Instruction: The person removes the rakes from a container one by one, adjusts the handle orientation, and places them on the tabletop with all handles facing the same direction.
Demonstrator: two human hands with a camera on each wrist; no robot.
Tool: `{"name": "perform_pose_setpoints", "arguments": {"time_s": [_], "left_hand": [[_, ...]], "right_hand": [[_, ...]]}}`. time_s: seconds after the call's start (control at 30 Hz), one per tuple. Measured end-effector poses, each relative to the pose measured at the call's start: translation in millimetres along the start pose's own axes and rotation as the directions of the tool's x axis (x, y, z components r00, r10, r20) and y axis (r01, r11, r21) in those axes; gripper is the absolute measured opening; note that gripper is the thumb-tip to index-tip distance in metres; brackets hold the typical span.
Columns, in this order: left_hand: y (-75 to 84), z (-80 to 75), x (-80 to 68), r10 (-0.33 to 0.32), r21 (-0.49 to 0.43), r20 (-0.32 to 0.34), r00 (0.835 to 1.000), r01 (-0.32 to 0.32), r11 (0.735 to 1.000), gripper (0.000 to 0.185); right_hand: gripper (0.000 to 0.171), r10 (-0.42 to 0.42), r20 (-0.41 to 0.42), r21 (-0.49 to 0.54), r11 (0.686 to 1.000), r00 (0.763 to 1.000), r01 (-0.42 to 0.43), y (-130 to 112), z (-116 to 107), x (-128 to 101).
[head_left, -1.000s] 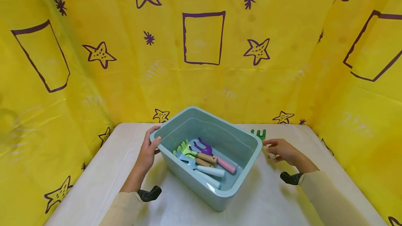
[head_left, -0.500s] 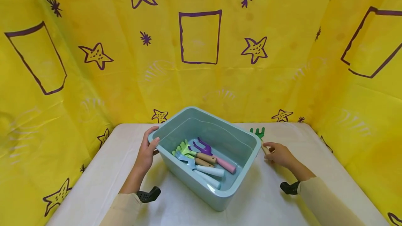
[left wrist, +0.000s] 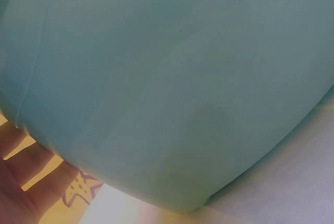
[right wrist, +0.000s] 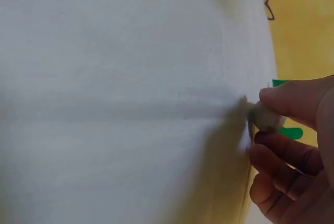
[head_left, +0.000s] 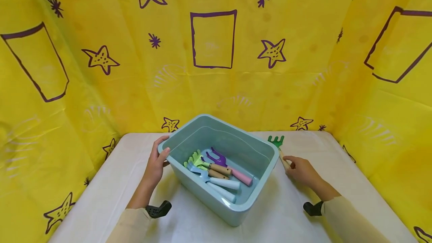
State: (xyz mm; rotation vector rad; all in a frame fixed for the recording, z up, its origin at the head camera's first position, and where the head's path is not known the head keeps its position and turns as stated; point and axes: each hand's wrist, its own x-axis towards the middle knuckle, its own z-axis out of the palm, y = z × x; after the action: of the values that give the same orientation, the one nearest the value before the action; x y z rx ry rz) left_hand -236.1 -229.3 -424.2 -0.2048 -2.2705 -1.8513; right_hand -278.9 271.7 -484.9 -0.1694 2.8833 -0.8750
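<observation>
A pale blue-green plastic bin (head_left: 209, 203) stands at an angle on the table. My left hand (head_left: 155, 164) holds its left corner, thumb over the rim and fingers outside; in the left wrist view, fingers (left wrist: 31, 166) lie along the wall. My right hand (head_left: 302, 171) pinches the light wooden handle of a small green hand rake (head_left: 276, 141), right of the bin. The right wrist view shows the handle's end (right wrist: 267, 119) between thumb and fingers. Inside the bin lie a purple fork (head_left: 219, 158) with a pink handle, light green rakes (head_left: 195, 158) with wooden handles, and a light blue fork (head_left: 202, 174).
Another pale blue handle (head_left: 221, 192) lies in the bin under the light blue fork. A white cloth (head_left: 283, 216) covers the table. Yellow curtains (head_left: 216, 96) with purple drawings enclose it at the back and both sides.
My right hand has shifted its hold on the green rake, and more of the wooden handle shows now. The left hand keeps its place on the bin. The head view has turned slightly right.
</observation>
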Motion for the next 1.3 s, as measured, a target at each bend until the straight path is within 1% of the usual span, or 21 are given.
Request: {"name": "perform_pose_setpoints", "arguments": {"time_s": [0.3,0.5,0.7,0.83,0.9,0.97,1.03,1.07,1.13,1.23,1.3], "left_hand": [[-2.5,-1.7,-1.2,0.008,0.002,-0.007,1.000,-0.008,1.000,0.047],[-1.7,-1.9,-1.9,0.002,-0.004,0.000,1.000,-0.002,1.000,0.048],[-3.3,-0.5,-1.0,-0.009,-0.024,0.007,1.000,0.009,1.000,0.047],[-5.4,0.0,0.8,-0.023,-0.024,0.003,1.000,0.023,0.999,0.048],[-5.5,0.2,1.4,-0.024,-0.021,0.002,1.000,0.024,0.999,0.048],[-5.1,0.4,1.6,-0.019,-0.021,0.003,1.000,0.019,1.000,0.048],[-4.1,0.5,1.7,-0.015,-0.020,0.004,1.000,0.015,1.000,0.048],[-1.2,0.8,1.0,-0.015,-0.018,0.006,1.000,0.016,1.000,0.048],[-0.1,0.7,0.8,-0.013,-0.017,0.006,1.000,0.013,1.000,0.048],[1.2,0.5,0.5,-0.007,-0.009,0.003,1.000,0.007,1.000,0.048],[-0.7,0.3,1.3,-0.003,-0.005,0.001,1.000,0.003,1.000,0.048]], "right_hand": [[0.048,0.045,-0.029,-0.030,0.998,0.999,-0.046,-10,-2,22],[0.049,0.089,-0.029,0.012,0.996,0.996,-0.089,-11,-4,34],[0.051,0.129,-0.019,0.033,0.991,0.992,-0.128,-7,-6,40],[0.054,0.134,-0.008,0.035,0.990,0.991,-0.134,-7,-10,39],[0.055,0.120,-0.012,0.038,0.992,0.993,-0.120,-8,-14,39],[0.056,0.086,-0.033,0.037,0.996,0.996,-0.085,-10,-18,38],[0.055,0.043,-0.062,0.027,0.999,0.997,-0.041,-13,-24,39],[0.054,0.014,-0.080,0.014,1.000,0.997,-0.013,-15,-27,39],[0.053,-0.035,-0.111,-0.012,0.999,0.993,0.034,-19,-34,39],[0.052,-0.074,-0.128,-0.031,0.997,0.989,0.071,-26,-43,41],[0.053,-0.083,-0.132,-0.028,0.996,0.988,0.080,-31,-50,43]]}}
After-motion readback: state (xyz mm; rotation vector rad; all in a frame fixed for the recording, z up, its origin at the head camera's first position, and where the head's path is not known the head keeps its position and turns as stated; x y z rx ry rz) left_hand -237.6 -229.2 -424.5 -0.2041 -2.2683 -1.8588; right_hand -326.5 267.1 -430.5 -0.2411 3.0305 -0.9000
